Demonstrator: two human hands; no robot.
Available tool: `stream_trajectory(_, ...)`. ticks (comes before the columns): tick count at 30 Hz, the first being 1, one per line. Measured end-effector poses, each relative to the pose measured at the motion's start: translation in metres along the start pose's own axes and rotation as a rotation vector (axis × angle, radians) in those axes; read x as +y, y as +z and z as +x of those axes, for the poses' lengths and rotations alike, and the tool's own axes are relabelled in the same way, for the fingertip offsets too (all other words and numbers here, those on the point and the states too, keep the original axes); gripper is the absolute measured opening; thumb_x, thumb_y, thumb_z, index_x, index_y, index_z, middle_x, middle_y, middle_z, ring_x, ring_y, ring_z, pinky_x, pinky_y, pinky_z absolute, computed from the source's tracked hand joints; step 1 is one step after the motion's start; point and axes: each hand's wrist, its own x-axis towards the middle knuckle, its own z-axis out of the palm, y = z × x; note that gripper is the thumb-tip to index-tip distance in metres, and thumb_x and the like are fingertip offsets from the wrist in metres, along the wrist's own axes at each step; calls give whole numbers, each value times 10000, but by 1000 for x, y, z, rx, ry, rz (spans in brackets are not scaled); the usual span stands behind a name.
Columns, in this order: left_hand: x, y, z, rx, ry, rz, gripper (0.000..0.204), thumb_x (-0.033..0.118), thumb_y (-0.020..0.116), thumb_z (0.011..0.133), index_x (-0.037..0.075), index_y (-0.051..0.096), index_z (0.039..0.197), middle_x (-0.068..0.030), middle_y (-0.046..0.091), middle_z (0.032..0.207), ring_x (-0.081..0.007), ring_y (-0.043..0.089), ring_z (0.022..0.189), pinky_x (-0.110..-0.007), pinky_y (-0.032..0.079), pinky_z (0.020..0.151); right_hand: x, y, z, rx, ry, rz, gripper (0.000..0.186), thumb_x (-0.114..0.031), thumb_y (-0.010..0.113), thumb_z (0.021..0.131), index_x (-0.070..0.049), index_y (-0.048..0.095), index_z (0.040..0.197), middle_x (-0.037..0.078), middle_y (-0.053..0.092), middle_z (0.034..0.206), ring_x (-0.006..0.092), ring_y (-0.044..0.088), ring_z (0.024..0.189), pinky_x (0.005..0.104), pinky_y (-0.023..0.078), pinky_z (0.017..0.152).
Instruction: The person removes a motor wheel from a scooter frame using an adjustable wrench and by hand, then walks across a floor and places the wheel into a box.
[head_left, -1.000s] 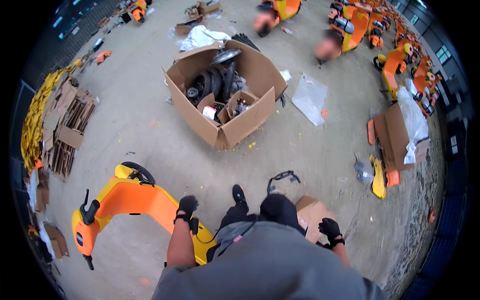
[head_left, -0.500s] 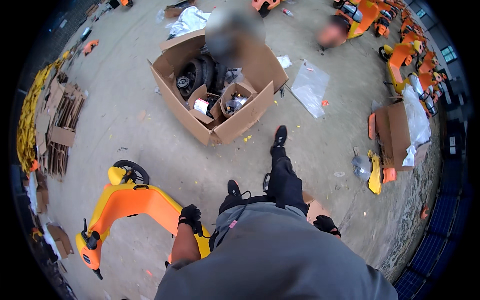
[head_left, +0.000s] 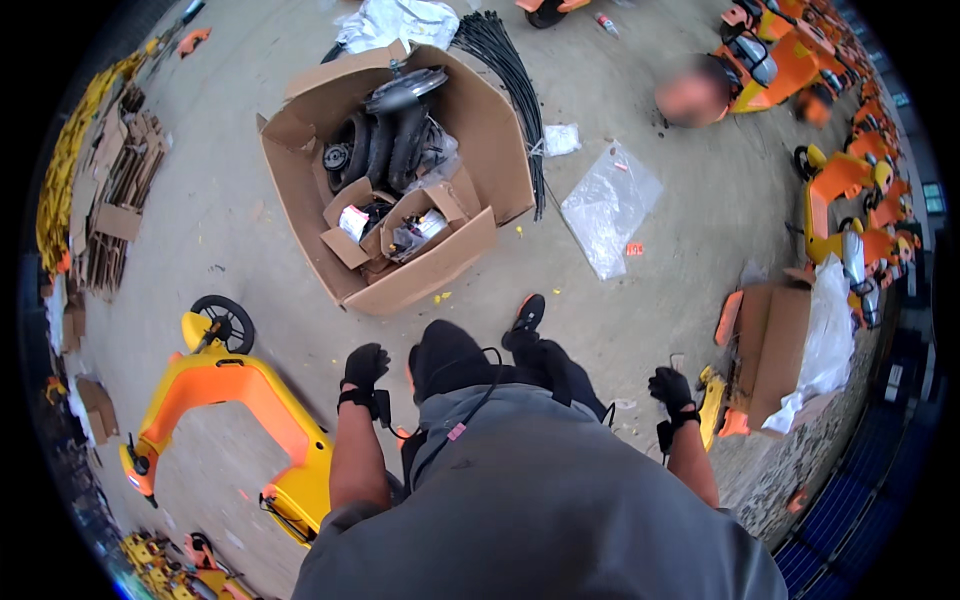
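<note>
My left hand [head_left: 366, 366], in a black glove, hangs in front of my body with its fingers loosely bent and nothing in them. To its left stands a yellow and orange scooter body [head_left: 240, 385] with a black wheel [head_left: 228, 325]; the hand is apart from it. My right hand [head_left: 672, 388], gloved the same way, is out to the right, fingers loosely bent and empty, near a yellow part [head_left: 712, 400] on the floor. Ahead of me stands a large open cardboard box [head_left: 430, 275] holding black tires [head_left: 380, 145] and smaller boxes [head_left: 345, 240] of parts.
A bundle of black rods or tubes [head_left: 517, 85] lies beside the large box. Clear plastic sheeting [head_left: 610, 205] is on the concrete floor. Another cardboard box [head_left: 775, 335] with white wrap stands right. Flattened cardboard [head_left: 125, 180] lies left; rows of scooters [head_left: 830, 190] and a blurred patch are far right.
I have stepped forward and the large box is nearer. My left hand has come away from the scooter body, which now lies further left. My right hand has swung outward and forward.
</note>
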Motion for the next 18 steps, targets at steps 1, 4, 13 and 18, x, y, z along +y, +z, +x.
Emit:
stream_trajectory(1,8,13,11,1,8,-19,288,82,729,711,59,612,973,-94,681,860,-266,671,809,-382,542,686,-43,-2,4,14,-54,-75,192,-257,597,915,-104,597,1030,53,654,816,168,652,706,302,509,572)
stream_trajectory(4,31,25,46,26,-21,-120,403,96,791,604,65,609,963,-105,674,867,-325,639,826,-415,518,712,-128,-16,50,53,-130,-68,289,-305,612,924,-90,599,1117,59,669,891,158,646,721,294,518,605)
stream_trajectory(13,118,103,76,74,-392,-201,200,265,573,904,79,607,969,-77,650,826,-222,658,735,-360,524,586,-188,-7,132,-29,-26,-241,228,-288,596,901,-67,635,943,45,659,821,145,628,677,292,508,577)
stream_trajectory(18,152,155,138,151,-493,-511,198,268,564,912,75,605,924,-105,633,796,-250,648,704,-376,522,582,-208,-27,135,21,138,-191,253,-295,618,889,-72,629,1008,62,670,845,173,646,700,323,525,600)
